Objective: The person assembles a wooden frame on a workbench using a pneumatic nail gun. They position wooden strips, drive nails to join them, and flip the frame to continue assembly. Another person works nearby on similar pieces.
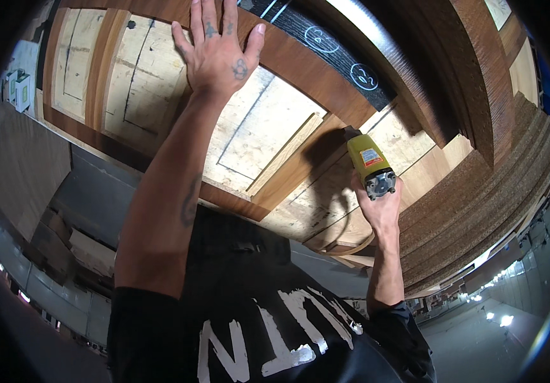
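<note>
My left hand [221,56] lies with fingers spread on the long brown rail of a wooden frame [316,80]. My right hand [380,209] is wrapped round a yellow nail gun [364,152], seen from its rear cap; the handle is mostly hidden beneath it. The gun's dark nose is at the rail's lower edge, close to where a brown crosspiece [297,167] meets it; I cannot tell whether it touches the wood. A thin light-coloured wood strip [286,153] runs alongside that crosspiece.
Under the frame is a pale plywood worktop [240,143] with dark marked lines. A black panel [326,41] with white drawings lies beyond the rail. Stacked curved boards [479,204] rise at the right, below a large brown panel [463,70]. A curved hose or strip [351,247] shows near my body.
</note>
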Demonstrator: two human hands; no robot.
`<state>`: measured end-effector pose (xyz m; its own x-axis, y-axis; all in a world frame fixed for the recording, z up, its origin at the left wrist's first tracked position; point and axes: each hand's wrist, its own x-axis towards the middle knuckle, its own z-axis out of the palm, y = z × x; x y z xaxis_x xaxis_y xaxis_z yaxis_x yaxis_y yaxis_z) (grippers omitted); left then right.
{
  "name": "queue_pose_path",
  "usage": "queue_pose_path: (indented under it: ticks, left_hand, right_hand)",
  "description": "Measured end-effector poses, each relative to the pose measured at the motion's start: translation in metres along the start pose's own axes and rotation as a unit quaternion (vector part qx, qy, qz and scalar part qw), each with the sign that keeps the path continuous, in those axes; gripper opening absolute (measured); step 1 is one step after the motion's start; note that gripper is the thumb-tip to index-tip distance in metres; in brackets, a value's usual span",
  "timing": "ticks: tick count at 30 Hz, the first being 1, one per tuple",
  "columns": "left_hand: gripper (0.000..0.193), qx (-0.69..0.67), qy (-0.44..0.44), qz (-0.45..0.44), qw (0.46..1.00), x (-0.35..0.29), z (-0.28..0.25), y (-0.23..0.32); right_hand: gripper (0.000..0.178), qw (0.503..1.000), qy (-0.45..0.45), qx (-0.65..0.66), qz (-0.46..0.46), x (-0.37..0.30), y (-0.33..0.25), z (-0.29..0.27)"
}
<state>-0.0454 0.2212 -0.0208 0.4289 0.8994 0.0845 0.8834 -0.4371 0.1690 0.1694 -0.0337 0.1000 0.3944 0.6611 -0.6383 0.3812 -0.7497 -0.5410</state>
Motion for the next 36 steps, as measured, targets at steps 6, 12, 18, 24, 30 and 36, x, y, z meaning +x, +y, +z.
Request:
queue_pose_path:
  ticks: [6,12,18,24,30,36]
  left_hand:
    - [0.076,-0.002,0.016,0.01,1.0,-0.001,0.0,-0.001]
    - [0.076,-0.009,0.018,0.007,1.0,-0.001,-0.002,-0.001]
    - [0.077,-0.006,0.002,-0.005,1.0,-0.001,-0.002,0.0]
    - [0.077,-0.005,0.009,0.005,1.0,-0.007,0.019,-0.011]
    - [0.077,-0.004,-0.021,-0.025,0.999,-0.003,0.014,-0.005]
    - [0.077,-0.023,-0.026,-0.027,0.999,-0.004,0.015,-0.005]
  right_hand:
    - [0.027,0.999,0.01,-0.036,0.006,0.0,-0.004,0.001]
    - [0.027,0.999,-0.001,-0.024,0.023,0.001,-0.005,-0.001]
    - [0.028,0.999,0.009,-0.043,0.031,0.0,-0.009,-0.003]
    - [0.028,0.998,0.005,-0.06,0.004,0.0,-0.003,-0.003]
    - [0.03,0.997,-0.003,-0.077,-0.014,0.005,-0.007,-0.008]
    - [0.027,0.997,0.009,-0.063,-0.049,0.005,-0.014,0.0]
